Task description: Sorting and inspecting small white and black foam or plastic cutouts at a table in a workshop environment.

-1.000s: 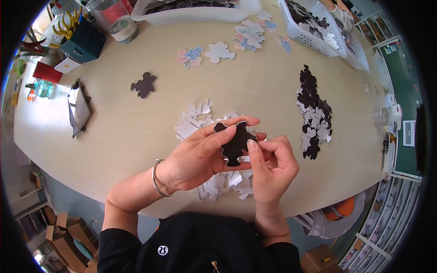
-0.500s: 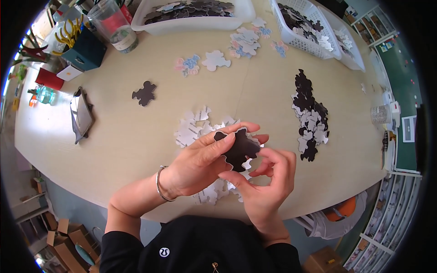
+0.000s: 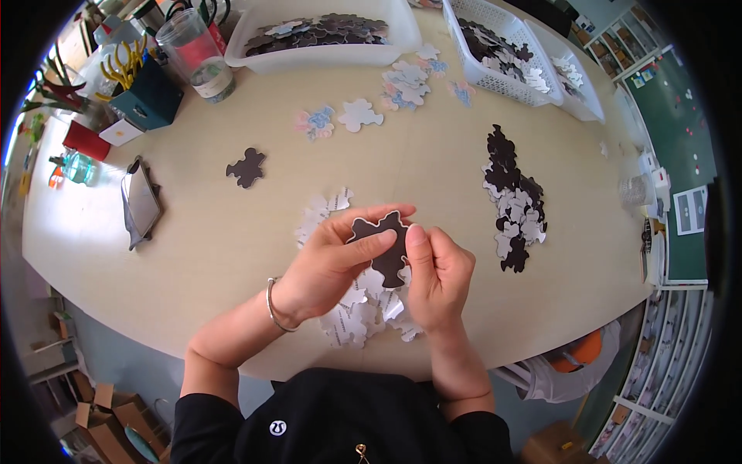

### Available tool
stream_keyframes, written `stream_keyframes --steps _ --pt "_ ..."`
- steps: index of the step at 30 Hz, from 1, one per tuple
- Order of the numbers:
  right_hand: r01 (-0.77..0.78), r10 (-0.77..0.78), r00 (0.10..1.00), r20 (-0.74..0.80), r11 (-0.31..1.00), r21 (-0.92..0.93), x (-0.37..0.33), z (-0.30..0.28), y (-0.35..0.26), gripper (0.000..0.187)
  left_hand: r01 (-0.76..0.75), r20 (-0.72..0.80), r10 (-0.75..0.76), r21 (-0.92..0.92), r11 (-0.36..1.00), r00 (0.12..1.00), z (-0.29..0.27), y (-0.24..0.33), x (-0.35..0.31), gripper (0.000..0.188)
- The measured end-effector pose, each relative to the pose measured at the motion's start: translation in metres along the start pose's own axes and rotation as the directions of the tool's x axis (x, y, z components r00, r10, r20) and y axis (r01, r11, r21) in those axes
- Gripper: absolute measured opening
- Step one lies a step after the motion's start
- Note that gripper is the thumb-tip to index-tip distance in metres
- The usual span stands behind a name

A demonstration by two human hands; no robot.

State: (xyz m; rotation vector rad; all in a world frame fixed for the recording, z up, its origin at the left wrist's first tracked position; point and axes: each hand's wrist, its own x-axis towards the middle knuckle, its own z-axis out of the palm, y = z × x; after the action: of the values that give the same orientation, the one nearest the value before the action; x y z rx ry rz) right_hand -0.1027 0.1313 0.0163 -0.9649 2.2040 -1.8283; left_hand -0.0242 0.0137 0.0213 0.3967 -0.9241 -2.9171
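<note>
Far left on the beige surface [image 3: 193, 255] there's a dark blue holder [image 3: 151, 97] stuffed with yellow-handled pliers, a red box [image 3: 86, 139] and a phone-like slab [image 3: 143, 203] lying flat. A bit further in, one lone black cutout [image 3: 246, 167] sits by itself, well apart from everything else.

Middle is where the action is. The left hand [image 3: 328, 267] has its grip closed on a black flower-shaped cutout [image 3: 383, 246], thumb across the face and fingers curled over the top edge. It's held up just above a messy heap of white cutouts [image 3: 363, 313] near the person's edge of the surface. The right hand [image 3: 437, 274] pinches the same piece from the other side, thumb pressed on its right edge, grip narrow, fingers tucked behind it.

Right of that, a long pile of black and white cutouts [image 3: 514, 205] lies on the surface. At the far edge are a white tub [image 3: 325, 39] and a white basket [image 3: 506, 50], both holding more shapes.
</note>
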Motion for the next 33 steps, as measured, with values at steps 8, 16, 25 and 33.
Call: stream_keyframes --steps 8,16,25,33 --pt "-0.150 0.161 0.976 0.145 0.985 -0.082 -0.013 0.003 0.000 0.035 -0.237 -0.098 0.486 0.780 0.579 0.868 -0.001 -0.004 0.008 0.025" --pt "-0.288 0.234 0.896 0.377 0.953 0.091 -0.011 0.005 0.005 0.025 -0.234 -0.100 0.484 0.780 0.581 0.869 -0.013 -0.003 0.008 0.021" --pt "-0.256 0.260 0.927 0.270 0.965 -0.050 -0.009 0.004 0.021 0.041 0.030 0.022 -0.056 0.634 0.772 0.998 -0.024 0.017 -0.009 0.017" --pt "-0.050 0.074 0.951 0.300 0.995 -0.086 0.048 0.020 0.047 0.027 -0.166 -0.219 0.367 0.611 0.774 0.904 -0.067 0.067 0.050 0.032"
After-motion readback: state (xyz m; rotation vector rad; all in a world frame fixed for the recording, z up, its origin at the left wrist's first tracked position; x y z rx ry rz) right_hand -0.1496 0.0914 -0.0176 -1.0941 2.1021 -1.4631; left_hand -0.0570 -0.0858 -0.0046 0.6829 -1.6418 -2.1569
